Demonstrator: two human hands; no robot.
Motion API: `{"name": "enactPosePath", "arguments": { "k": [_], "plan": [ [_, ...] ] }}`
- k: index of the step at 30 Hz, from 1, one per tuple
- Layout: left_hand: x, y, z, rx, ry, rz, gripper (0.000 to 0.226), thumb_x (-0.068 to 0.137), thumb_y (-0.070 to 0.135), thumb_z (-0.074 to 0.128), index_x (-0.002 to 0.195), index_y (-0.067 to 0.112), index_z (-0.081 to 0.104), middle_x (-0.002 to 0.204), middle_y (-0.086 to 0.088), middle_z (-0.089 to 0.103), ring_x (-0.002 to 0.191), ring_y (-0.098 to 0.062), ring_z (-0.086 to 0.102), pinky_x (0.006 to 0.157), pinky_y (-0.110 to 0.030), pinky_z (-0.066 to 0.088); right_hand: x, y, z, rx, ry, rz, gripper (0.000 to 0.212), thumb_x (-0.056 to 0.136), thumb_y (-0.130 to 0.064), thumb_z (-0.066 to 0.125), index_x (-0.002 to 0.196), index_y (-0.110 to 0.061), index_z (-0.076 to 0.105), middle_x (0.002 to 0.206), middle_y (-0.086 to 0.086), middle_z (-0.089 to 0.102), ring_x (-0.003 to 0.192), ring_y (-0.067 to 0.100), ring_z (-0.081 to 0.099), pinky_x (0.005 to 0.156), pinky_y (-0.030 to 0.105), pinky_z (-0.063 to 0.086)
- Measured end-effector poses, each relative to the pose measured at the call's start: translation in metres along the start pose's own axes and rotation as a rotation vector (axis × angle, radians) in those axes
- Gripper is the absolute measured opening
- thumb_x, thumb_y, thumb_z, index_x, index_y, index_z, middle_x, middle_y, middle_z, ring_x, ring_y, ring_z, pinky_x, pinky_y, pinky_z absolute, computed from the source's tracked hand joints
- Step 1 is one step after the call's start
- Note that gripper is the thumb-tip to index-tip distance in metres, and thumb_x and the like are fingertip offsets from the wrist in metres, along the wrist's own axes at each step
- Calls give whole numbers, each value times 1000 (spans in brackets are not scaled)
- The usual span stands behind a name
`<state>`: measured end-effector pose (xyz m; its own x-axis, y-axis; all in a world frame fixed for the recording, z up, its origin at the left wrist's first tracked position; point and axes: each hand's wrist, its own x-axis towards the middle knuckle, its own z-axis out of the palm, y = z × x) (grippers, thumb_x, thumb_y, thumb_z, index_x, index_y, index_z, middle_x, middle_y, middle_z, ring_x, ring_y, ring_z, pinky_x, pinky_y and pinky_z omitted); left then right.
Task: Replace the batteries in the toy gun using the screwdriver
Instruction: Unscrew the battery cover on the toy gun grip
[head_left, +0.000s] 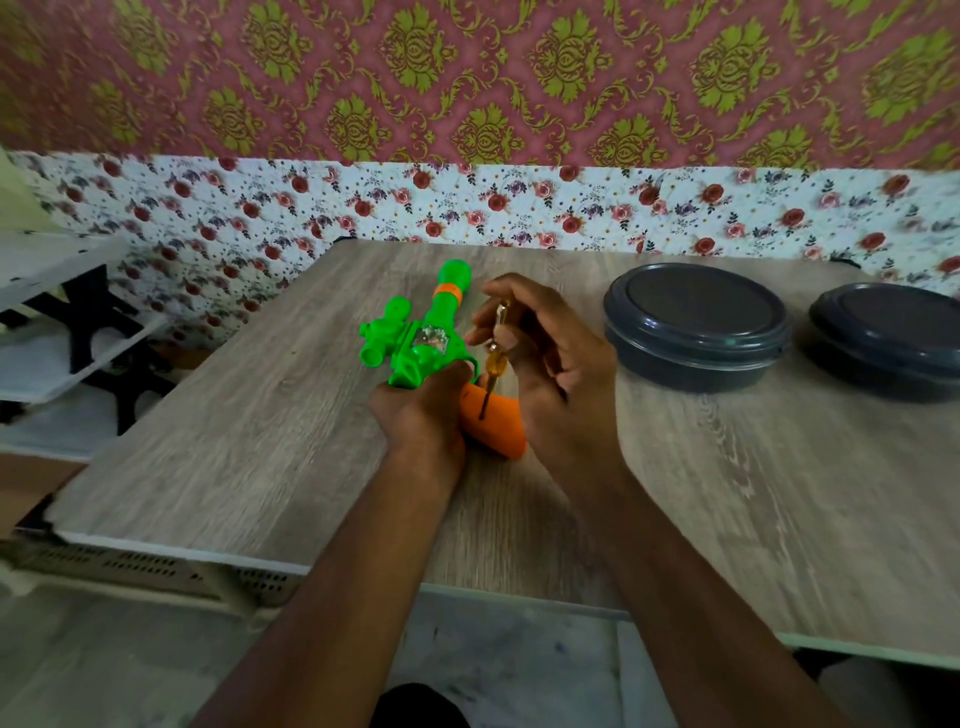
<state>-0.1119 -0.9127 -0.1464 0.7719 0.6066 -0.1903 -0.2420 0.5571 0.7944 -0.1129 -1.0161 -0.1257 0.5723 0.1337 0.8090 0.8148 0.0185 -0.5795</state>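
A green toy gun (415, 332) with an orange grip (498, 423) lies on the wooden table (260, 415), barrel pointing away from me. My left hand (423, 402) grips the gun's body where it meets the grip. My right hand (545, 358) pinches a small screwdriver (493, 358) with an amber handle. The screwdriver stands nearly upright, and its metal tip touches the top of the orange grip. No batteries are visible.
Two dark round lidded containers (698, 325) (891, 338) stand on the table at the right. A white rack with black parts (78, 338) sits off the table's left side. The flowered wall (467, 208) runs just behind the table.
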Motion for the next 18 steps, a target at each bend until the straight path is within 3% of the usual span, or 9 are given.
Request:
{"name": "enactPosePath", "arguments": {
  "k": [5, 8, 11, 14, 16, 18],
  "plan": [
    [3, -1, 1, 3, 15, 9, 28, 80, -19, 66, 80, 8, 67, 72, -6, 70, 51, -11, 66, 47, -23, 54, 4, -3, 1, -29, 81, -43, 28, 89, 7, 72, 116, 6, 71, 103, 19, 60, 94, 25, 66, 77, 28, 57],
    [4, -2, 1, -6, 20, 16, 30, 78, -21, 66, 78, 8, 67, 62, 1, 71, 50, -10, 66, 48, -24, 55, 2, 1, 1, 4, 90, -23, 39, 91, 17, 63, 128, 6, 64, 103, 18, 64, 91, 26, 72, 82, 38, 61],
    [3, -2, -1, 4, 0, 21, 29, 79, -20, 66, 79, 8, 68, 70, -4, 72, 56, -14, 66, 52, -27, 55, -2, 0, 2, 60, 24, -14, 34, 98, 12, 53, 131, 8, 61, 111, 19, 70, 100, 29, 73, 90, 44, 60],
    [0, 0, -1, 14, -3, 25, 25, 81, -19, 65, 80, 7, 68, 72, -8, 69, 55, -14, 65, 49, -24, 53, 0, -7, 2, 9, 12, -51, 26, 97, -3, 64, 120, 7, 66, 109, 10, 66, 102, 20, 68, 84, 33, 57],
    [-1, 1, 1, 10, 15, 23, 27, 81, -19, 66, 78, 9, 66, 66, -3, 69, 49, -9, 64, 45, -22, 52, 2, -7, 2, -55, 51, -72, 27, 91, -3, 71, 117, 6, 67, 105, 5, 61, 96, 12, 65, 80, 23, 55],
    [0, 0, 2, -2, 16, 15, 29, 80, -20, 66, 78, 9, 66, 67, -3, 69, 49, -9, 65, 46, -24, 53, 1, -4, 2, -47, 77, -52, 27, 92, 5, 69, 119, 7, 67, 104, 3, 64, 92, 12, 68, 79, 28, 58]
  ]
}}
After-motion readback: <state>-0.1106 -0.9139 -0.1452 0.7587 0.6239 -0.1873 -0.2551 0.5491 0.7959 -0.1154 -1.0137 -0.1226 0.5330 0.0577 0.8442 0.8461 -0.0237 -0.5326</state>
